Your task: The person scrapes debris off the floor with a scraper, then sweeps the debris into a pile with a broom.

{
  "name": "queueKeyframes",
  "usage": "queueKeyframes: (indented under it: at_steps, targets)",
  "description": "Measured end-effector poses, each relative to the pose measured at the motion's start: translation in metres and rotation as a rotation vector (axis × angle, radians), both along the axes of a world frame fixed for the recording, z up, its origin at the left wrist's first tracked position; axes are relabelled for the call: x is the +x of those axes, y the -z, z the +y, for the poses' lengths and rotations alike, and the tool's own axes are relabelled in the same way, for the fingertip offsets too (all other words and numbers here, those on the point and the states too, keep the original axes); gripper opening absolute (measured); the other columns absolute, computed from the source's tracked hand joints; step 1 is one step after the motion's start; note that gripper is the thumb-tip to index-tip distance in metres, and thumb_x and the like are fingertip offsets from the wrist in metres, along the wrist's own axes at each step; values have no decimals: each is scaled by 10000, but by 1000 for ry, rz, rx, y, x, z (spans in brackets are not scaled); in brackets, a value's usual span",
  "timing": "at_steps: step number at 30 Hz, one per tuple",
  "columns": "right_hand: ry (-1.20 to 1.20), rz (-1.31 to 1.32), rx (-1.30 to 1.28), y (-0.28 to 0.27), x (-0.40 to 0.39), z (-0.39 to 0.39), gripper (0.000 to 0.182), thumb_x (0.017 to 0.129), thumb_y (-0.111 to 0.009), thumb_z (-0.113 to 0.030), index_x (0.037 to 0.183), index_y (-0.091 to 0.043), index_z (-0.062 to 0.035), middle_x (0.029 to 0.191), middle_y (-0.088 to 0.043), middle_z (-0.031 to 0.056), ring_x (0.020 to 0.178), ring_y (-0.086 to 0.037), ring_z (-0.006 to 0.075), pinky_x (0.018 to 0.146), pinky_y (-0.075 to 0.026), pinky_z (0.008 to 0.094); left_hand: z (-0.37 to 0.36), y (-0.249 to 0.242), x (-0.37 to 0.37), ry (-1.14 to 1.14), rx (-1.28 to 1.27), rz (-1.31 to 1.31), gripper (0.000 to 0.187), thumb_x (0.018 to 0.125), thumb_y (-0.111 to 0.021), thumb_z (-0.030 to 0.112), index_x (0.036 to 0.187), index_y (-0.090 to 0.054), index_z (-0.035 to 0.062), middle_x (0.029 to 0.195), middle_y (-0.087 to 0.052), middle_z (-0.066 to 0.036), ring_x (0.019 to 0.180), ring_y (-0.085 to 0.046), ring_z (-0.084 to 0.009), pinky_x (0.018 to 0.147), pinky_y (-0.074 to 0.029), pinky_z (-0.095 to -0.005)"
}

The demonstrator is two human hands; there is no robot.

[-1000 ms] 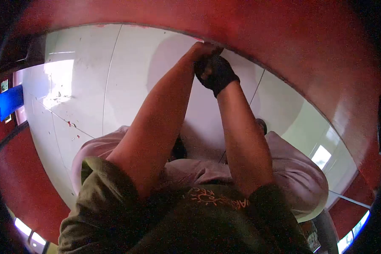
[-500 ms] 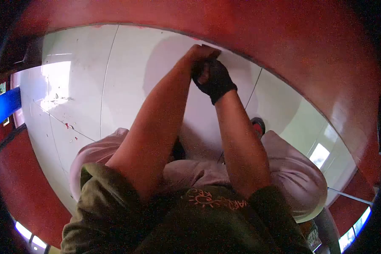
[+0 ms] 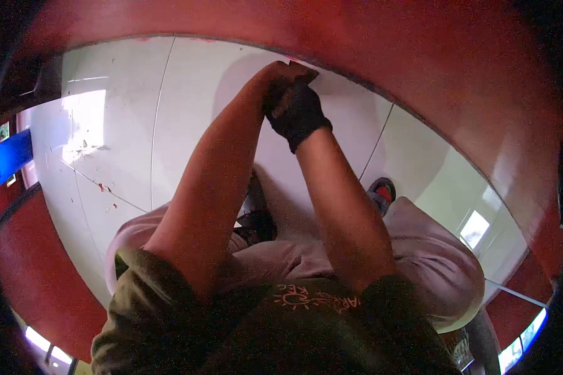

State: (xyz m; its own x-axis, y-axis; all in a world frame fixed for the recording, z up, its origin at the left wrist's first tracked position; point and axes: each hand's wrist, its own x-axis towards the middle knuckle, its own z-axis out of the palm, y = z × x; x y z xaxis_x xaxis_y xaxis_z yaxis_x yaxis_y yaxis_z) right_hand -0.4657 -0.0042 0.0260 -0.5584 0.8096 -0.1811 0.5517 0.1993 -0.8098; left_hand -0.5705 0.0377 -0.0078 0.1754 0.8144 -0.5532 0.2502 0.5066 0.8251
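Observation:
My left hand (image 3: 279, 74) is bare and closed, low against the foot of the red wall (image 3: 331, 31). A small dark piece (image 3: 304, 72) shows at its fingertips, too dark to name. My right hand (image 3: 299, 111) wears a black fingerless-looking glove. Its fingers are curled and pressed up against the left hand, and what they grip is hidden. Both hands are together just above the white tiled floor (image 3: 194, 94), at the line where floor meets wall.
Small reddish scraps (image 3: 104, 187) and other bits lie on the floor at left. A blue panel (image 3: 14, 155) is at the far left. My shoe (image 3: 381, 189) shows at right and a dark shoe (image 3: 258, 226) between my knees. The red wall curves across the top.
Both hands have shifted together to the left along the wall's foot, and slightly upward in view. More of both shoes now shows. The hands stay closed and together.

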Motion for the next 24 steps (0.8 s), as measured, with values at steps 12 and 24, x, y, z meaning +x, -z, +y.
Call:
queueKeyframes:
  at_steps: [12, 24]
  targets:
    - [-77, -98, 94, -39, -5, 9, 225, 647, -521, -182, 834, -564, -65, 857, -582, 132, 810, -547, 277, 724, -435, 338, -5, -7, -12, 42, 18, -63, 367, 753, -499, 340, 994, -544, 67, 946, -556, -121, 863, -515, -226, 778, -378, -314]
    - [-33, -52, 61, -46, 9, 3, 233, 671, -532, -203, 805, -516, -12, 784, -581, 159, 781, -553, 307, 677, -447, 336, -11, -9, -9, 46, 7, -117, 366, 735, -523, 332, 961, -560, 46, 907, -562, -122, 828, -515, -212, 749, -385, -316]
